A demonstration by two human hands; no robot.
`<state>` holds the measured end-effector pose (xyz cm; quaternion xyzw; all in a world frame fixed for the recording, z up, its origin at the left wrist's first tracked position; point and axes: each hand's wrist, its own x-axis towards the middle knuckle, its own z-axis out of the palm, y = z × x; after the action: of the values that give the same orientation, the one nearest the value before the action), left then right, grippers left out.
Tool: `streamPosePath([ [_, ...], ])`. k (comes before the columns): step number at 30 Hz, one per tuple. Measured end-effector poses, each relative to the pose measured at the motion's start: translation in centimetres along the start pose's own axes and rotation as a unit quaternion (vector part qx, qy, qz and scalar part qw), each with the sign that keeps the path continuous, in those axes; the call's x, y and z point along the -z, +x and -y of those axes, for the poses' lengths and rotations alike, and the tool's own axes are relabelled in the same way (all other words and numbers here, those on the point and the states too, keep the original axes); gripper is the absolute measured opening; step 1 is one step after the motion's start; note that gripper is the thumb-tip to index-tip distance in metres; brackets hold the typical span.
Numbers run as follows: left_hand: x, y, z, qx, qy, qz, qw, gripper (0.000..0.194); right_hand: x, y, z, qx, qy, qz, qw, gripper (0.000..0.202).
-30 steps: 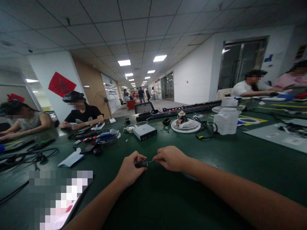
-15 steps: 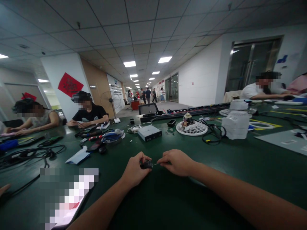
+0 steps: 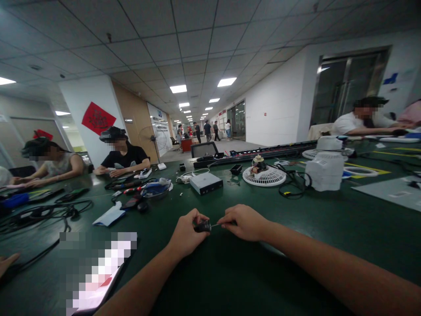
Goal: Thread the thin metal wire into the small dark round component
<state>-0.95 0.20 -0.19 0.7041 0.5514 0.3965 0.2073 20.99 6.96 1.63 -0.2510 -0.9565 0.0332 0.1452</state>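
Near the middle of the table, my left hand (image 3: pixel 187 233) is closed around a small dark cylindrical object (image 3: pixel 204 226) with a lighter rim at its right end. Its exact kind is too small to make out. Just to its right, my right hand (image 3: pixel 245 222) pinches a thin metal rod (image 3: pixel 215 225) between thumb and fingers. The rod points left and its tip meets the rim of the dark object; whether it goes inside cannot be told. Both hands are held a little above the green table (image 3: pixel 204 281).
Beyond my hands lie an optical drive (image 3: pixel 206 183), a small black tray (image 3: pixel 236 169) and a round white fan grille (image 3: pixel 265 176). A white housing (image 3: pixel 324 171) stands right. Left are a blue cloth (image 3: pixel 156 188), cables (image 3: pixel 42 213) and a lit screen (image 3: pixel 105 272). Other people sit around.
The whole view has shifted slightly to the right. My hands keep the same hold on the dark object and the rod, with little visible movement between them.
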Motion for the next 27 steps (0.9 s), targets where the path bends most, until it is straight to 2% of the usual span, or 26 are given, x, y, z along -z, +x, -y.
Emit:
streamPosePath([
  [3,0.01,0.0,-0.05,0.008,-0.001,0.0,1.0,0.034,0.02,0.03,0.2,-0.002,-0.011,-0.006,1.0,0.028],
  [8,0.14,-0.08,-0.05,0.007,-0.01,0.012,1.0,0.033,0.02,0.18,0.45,-0.047,-0.041,-0.01,0.998,0.029],
  [12,0.17,-0.16,-0.21,0.003,-0.008,0.013,1.0,0.033,0.01,0.14,0.37,-0.019,-0.023,0.017,0.999,0.028],
  [15,0.12,-0.23,-0.53,-0.001,-0.005,0.024,1.0,0.032,0.02,0.19,0.39,-0.019,0.004,0.008,1.0,0.028],
  [18,0.08,-0.22,-0.71,-0.003,0.0,0.016,1.0,0.03,0.01,0.33,0.6,-0.059,-0.016,0.001,0.998,0.028],
  [22,0.15,-0.1,-0.59,0.009,0.01,-0.001,1.0,0.029,-0.01,0.52,0.91,-0.102,-0.036,0.037,0.993,0.027],
  [27,0.43,0.01,-0.37,0.015,0.055,-0.021,0.998,0.024,0.49,0.7,0.84,-0.239,-0.04,0.003,0.97,0.029],
])
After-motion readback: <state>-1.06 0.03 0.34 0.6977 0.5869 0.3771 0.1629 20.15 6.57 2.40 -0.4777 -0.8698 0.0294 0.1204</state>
